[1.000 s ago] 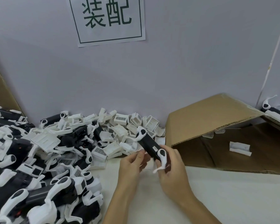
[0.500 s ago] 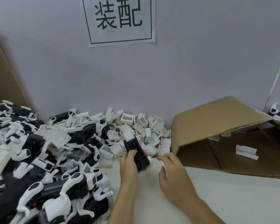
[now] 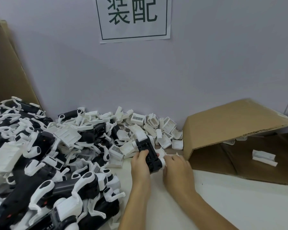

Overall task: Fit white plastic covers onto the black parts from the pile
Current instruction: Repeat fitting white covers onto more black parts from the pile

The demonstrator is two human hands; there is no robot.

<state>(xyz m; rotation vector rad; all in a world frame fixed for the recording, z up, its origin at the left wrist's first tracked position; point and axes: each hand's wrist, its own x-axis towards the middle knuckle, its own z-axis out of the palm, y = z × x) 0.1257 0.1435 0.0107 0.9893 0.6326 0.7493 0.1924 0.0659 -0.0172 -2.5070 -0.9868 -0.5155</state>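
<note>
Head view. The left hand [image 3: 140, 165] grips a black part [image 3: 150, 155], its fingers curled over the part's near-left side. The part lies lengthwise, pointing away from the person, at the right edge of the pile [image 3: 53, 155], with its far end among loose white covers [image 3: 163, 130] and its near end over the pale worktop [image 3: 223, 205]. A rounded white piece sits at the part's near right corner. The right hand [image 3: 176, 170] lies just right of the part, its fingers bent over a small white cover [image 3: 163, 151] at the part's right side; whether they pinch the cover or only rest on it cannot be told.

The pile fills the left half of the worktop: black parts with white curved arms toward the near left, loose white covers, several bearing barcode labels, toward the back against the wall [image 3: 206, 63]. A paper sign [image 3: 135, 19] with two printed characters in a rectangular border is fixed to the wall above. A cardboard box [image 3: 231, 123] lies on its side at the right, opening toward the person, with one white cover [image 3: 264, 157] lying inside it. A cardboard sheet [image 3: 5, 72] leans at the far left.
</note>
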